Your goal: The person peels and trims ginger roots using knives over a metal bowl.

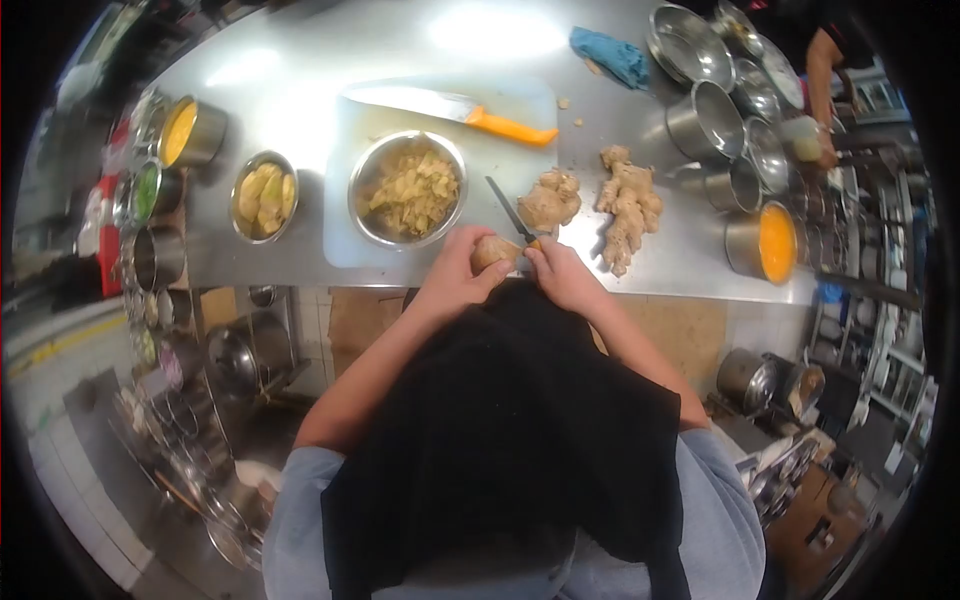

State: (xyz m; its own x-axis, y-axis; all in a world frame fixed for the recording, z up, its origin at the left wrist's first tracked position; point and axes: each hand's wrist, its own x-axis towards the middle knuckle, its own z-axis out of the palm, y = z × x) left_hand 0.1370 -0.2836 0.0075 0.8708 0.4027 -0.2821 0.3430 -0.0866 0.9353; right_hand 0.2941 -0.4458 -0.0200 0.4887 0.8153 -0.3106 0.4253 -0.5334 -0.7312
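Observation:
My left hand (pixel 462 268) is closed round a piece of ginger (pixel 494 252) at the table's front edge. My right hand (pixel 563 275) grips a small paring knife (pixel 510 209), its dark blade pointing up and left past the ginger. Just beyond my left hand, a steel bowl (pixel 354 200) of ginger peelings (pixel 412 192) stands on a pale cutting board (pixel 340 250). Unpeeled ginger lies past my right hand: a rounded knob (pixel 549 198) on the board's edge and a long branching root (pixel 629 208) on the steel table.
A large orange-handled knife (pixel 510 126) lies across the back of the board. To the left stands a bowl of peeled ginger (pixel 263 196). Steel pots (pixel 705 122) and a pot of orange liquid (pixel 776 243) line the right. Another person's arm (pixel 822 90) reaches in there.

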